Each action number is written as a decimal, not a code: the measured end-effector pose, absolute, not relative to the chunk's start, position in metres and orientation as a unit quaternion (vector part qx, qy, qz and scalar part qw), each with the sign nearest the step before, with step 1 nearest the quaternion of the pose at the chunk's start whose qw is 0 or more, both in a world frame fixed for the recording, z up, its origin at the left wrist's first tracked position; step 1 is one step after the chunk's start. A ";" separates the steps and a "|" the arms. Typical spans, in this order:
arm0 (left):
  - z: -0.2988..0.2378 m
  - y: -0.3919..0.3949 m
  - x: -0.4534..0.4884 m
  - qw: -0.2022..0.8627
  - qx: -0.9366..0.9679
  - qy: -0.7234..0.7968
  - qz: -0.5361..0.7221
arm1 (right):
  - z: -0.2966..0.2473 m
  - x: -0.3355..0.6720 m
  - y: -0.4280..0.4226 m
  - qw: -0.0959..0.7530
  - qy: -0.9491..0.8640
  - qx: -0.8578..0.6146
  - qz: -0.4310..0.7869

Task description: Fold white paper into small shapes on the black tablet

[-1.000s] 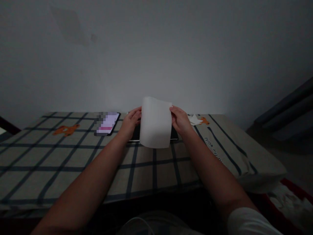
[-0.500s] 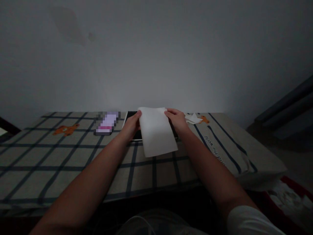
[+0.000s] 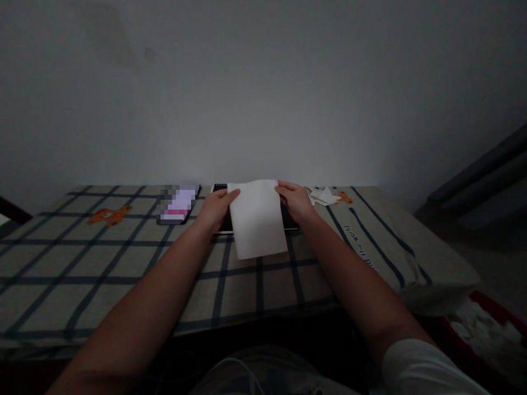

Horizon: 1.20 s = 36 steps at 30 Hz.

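Observation:
A sheet of white paper (image 3: pixel 258 222) hangs between my two hands, its lower edge free and pointing towards me. My left hand (image 3: pixel 217 209) pinches its upper left corner, with the thumb on the front. At the upper right corner my right hand (image 3: pixel 295 200) grips it between thumb and fingers. Behind the sheet lies a dark, flat, pale-edged object (image 3: pixel 224 225), mostly covered by the paper and my hands; I cannot tell its kind.
A phone (image 3: pixel 179 206) with a blurred lit screen lies to the left on the checked tablecloth (image 3: pixel 135 258). White paper scraps (image 3: pixel 325 196) lie right of my right hand. The wall (image 3: pixel 263 93) rises behind the table. A red container (image 3: pixel 489 323) with pale contents stands low at the right.
The paper has shifted slightly left and its lower edge has swung left. My left hand has moved left, its thumb now lying over the paper's corner. My right hand keeps its grip.

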<state>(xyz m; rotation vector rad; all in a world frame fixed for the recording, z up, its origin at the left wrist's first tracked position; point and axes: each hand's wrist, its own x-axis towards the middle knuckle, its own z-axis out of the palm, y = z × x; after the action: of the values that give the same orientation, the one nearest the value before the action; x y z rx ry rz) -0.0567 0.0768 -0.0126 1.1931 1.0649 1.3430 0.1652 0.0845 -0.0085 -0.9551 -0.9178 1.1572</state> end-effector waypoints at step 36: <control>-0.011 0.082 -0.065 0.527 0.479 0.485 0.507 | -0.010 0.174 0.083 0.557 -0.427 -0.485 0.522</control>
<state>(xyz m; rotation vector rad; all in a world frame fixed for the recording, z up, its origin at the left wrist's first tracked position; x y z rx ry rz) -0.0647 0.0817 -0.0113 1.1459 1.1595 1.2125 0.1742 0.0831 -0.0096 -1.1439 -1.0076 1.2317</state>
